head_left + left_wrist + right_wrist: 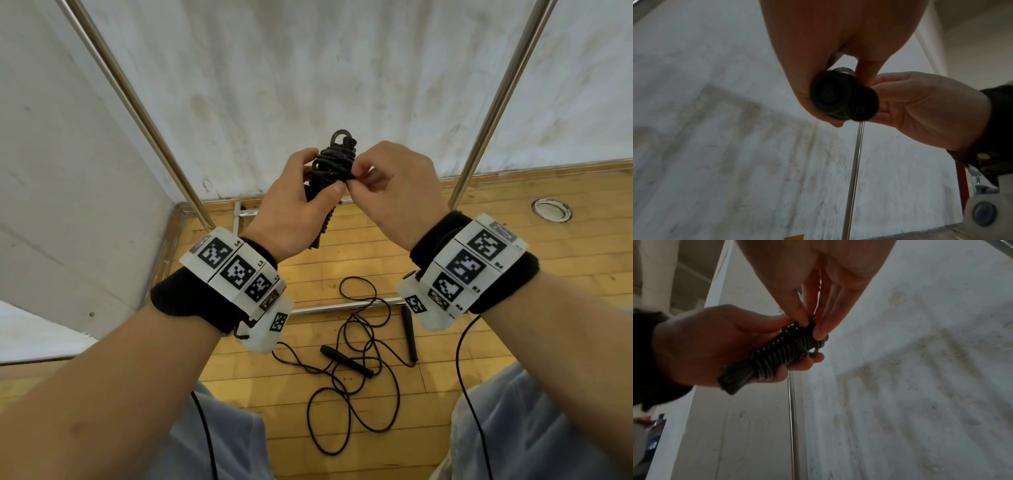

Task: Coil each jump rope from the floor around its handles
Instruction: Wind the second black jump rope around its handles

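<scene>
If the right hand (pixel 387 185) pinching the last turn slips, the coiled rope (pixel 330 168) gripped in the left hand (pixel 291 209) probably springs loose above the floor rope (pixel 356 370).

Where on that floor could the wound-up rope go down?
Bare wooden floorboards lie between the right metal pole and the round floor fitting. The middle is crowded: the loose black jump rope sprawls there with both handles, below the coiled black rope bundle.
</scene>
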